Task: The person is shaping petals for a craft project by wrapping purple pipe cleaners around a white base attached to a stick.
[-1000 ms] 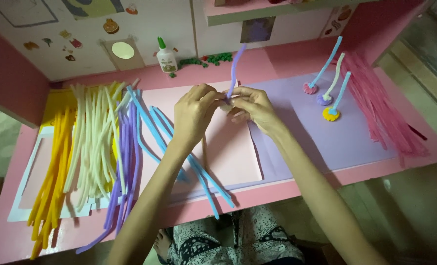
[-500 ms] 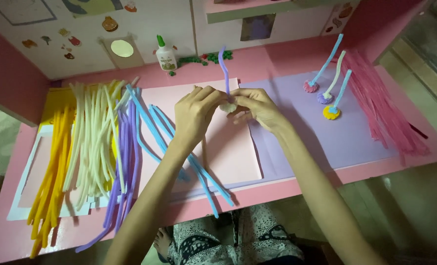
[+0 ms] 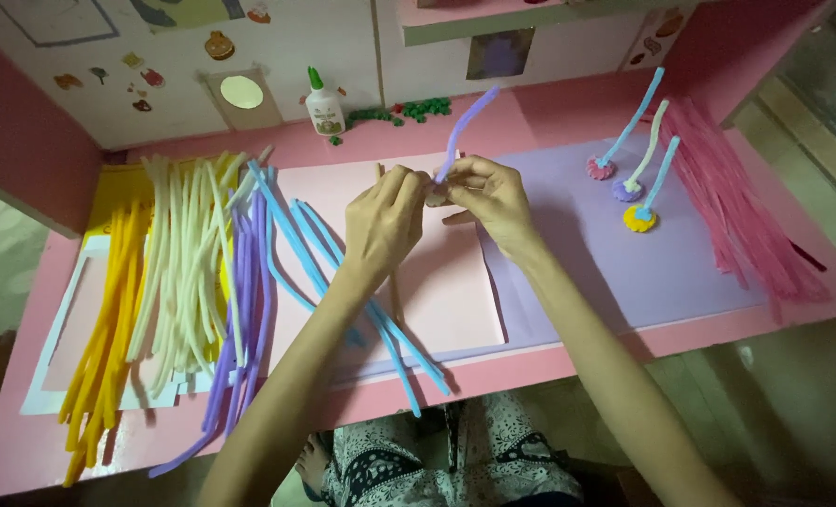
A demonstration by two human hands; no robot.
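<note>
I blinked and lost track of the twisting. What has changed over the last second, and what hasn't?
The free end of the purple pipe cleaner swung: it stood nearly upright a second ago, leaned slightly left, and now tilts up to the right. The left hand and right hand stayed pinched together at its base; nothing was let go. The piles on the pink desk and the three finished coiled stems did not move.
</note>
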